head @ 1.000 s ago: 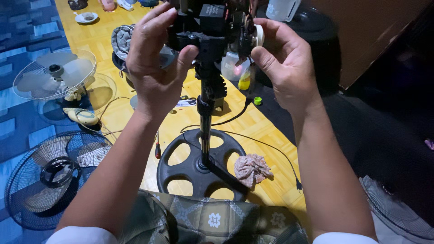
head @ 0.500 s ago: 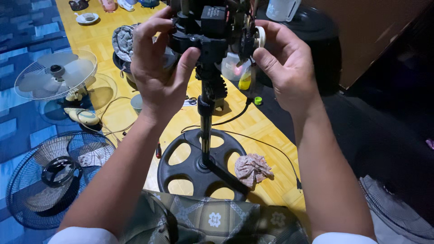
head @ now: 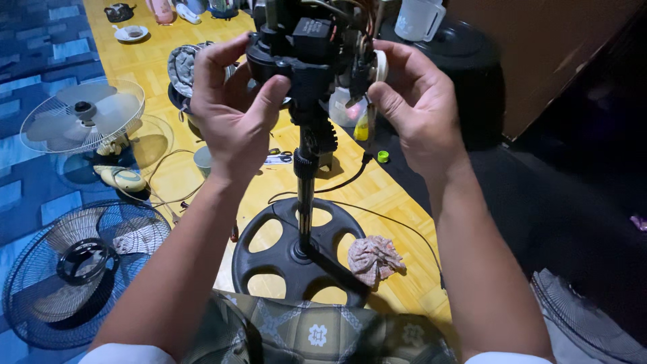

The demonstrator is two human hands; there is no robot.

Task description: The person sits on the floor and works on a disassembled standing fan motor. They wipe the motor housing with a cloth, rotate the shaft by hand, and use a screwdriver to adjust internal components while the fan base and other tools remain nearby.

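A stripped black stand-fan head (head: 303, 50) with bare wires sits on a thin pole (head: 304, 202) that rises from a round black base (head: 290, 259). My left hand (head: 232, 111) grips the left side of the head, thumb on its front. On the right side, my right hand (head: 414, 101) pinches a small part among the wires. Both forearms reach up from the bottom of the view.
A crumpled rag (head: 374, 259) lies by the base, and a black cord (head: 377, 212) runs across the yellow floor. At left are translucent fan blades (head: 84, 118), a wire fan guard (head: 81, 269) and a small green cap (head: 383, 156). A white jug (head: 419, 17) stands on a dark round object.
My left hand has shifted its hold slightly on the fan head. The right hand stays at the wires. Nothing else moved.
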